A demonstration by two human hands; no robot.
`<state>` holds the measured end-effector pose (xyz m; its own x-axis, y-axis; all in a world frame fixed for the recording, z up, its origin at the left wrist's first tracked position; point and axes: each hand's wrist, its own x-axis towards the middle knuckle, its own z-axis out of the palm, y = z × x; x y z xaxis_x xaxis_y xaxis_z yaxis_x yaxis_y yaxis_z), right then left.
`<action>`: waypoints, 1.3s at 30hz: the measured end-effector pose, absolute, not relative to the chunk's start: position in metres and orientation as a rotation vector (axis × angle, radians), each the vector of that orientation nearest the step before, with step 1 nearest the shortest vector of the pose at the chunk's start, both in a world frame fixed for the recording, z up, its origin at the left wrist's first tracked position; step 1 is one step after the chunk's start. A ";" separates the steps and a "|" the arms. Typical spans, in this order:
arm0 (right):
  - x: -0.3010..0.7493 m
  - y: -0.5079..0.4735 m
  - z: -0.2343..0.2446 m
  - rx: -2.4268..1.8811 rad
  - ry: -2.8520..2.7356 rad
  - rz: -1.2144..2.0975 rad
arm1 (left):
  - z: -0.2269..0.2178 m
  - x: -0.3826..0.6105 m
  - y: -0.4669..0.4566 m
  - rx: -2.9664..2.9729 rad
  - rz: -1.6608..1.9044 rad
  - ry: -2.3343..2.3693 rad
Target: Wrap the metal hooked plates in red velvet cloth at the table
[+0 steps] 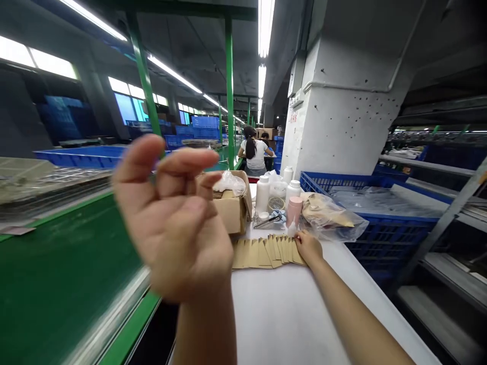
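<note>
My left hand (178,218) is raised close to the camera, palm side showing. Its fingers are loosely curled and apart, and nothing shows between them. Farther off, my right hand (309,247) rests at the right end of a row of overlapping brown kraft paper pieces (262,252) on the white table (285,314). The right fingertips are closed on the endmost piece, near its top corner. A pink bottle (294,210) stands just behind that hand. Part of the row's left end is hidden by my left hand.
Behind the row are a cardboard box (232,213), white bottles (262,194), a tape roll (276,204) and a clear plastic bag (331,215). A green conveyor belt (76,274) runs at left. Blue crates (365,233) and a metal rack (441,228) stand right. A person (255,152) sits ahead.
</note>
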<state>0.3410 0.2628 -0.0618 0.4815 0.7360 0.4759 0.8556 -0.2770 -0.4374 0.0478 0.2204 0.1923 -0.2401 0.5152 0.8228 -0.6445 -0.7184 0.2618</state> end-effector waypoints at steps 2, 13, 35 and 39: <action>0.341 0.261 -0.061 -2.067 -1.318 -0.252 | 0.191 0.067 0.237 1.310 2.016 -0.210; 0.317 0.230 -0.028 -1.763 -1.372 -0.663 | 0.059 0.180 0.330 1.964 0.589 0.689; 0.295 0.232 -0.014 -1.522 -1.067 -0.118 | 0.023 0.180 0.336 1.541 0.686 0.512; 0.290 0.236 -0.014 -1.421 -0.950 0.311 | 0.023 0.184 0.332 1.559 0.686 0.429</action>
<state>0.2900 0.2362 -0.0138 0.6140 0.6979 0.3686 0.3450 0.1827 -0.9206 0.1840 0.3324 0.0226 0.7484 0.6409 0.1706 -0.1272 -0.1138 0.9853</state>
